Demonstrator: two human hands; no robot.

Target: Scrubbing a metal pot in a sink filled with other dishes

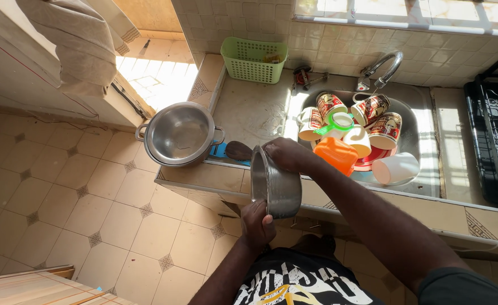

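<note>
While both hands grip a steel pot [275, 183] at the worktop [249, 110] edge, left hand [257, 223] beneath, right hand [286, 153] on its rim, another pot [180, 134] sits beside. Mugs [367, 121] crowd the sink [421, 121], seemingly unwashed.
</note>
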